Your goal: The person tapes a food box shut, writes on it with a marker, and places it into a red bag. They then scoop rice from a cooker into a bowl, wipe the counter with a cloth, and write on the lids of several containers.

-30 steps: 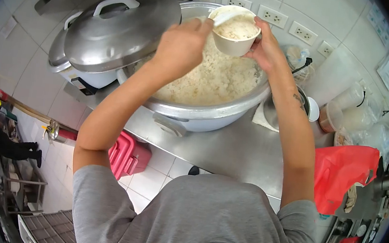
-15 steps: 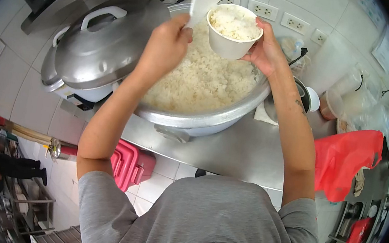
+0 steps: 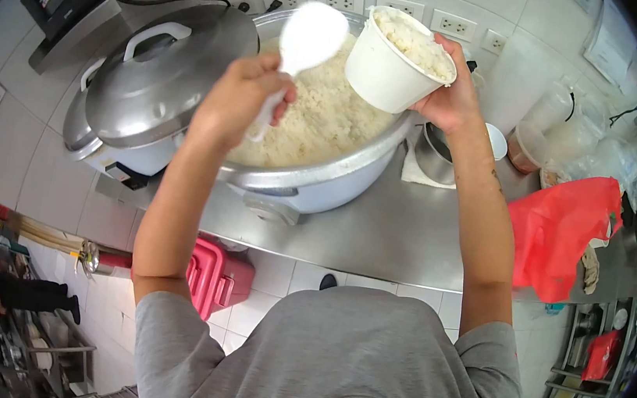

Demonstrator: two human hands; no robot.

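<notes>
My left hand (image 3: pixel 247 100) is closed around the handle of a white rice paddle (image 3: pixel 315 35), its broad blade pointing up and to the right over the rice. In my right hand (image 3: pixel 456 97) is a white paper tub (image 3: pixel 384 69), tilted to the left and filled to the rim with cooked rice (image 3: pixel 413 41). My fingers wrap its right side and base. Below both hands stands a large rice cooker (image 3: pixel 327 188) without a lid, holding a mass of cooked rice (image 3: pixel 303 130). The paddle blade and the tub are apart.
A second cooker with a domed metal lid (image 3: pixel 157 94) stands at the left. Right of the open cooker are a metal pot (image 3: pixel 435 156), a plastic container (image 3: pixel 527 150) and a red bag (image 3: pixel 566 231) on the steel counter (image 3: pixel 400 244). A pink bin (image 3: pixel 219 278) sits below. Another person (image 3: pixel 17 290) is far left.
The paddle has swung from upright beside the tub to a lower, rightward tilt with its blade face showing. The tub has moved right and nearer, tipping more. The view has shifted slightly.
</notes>
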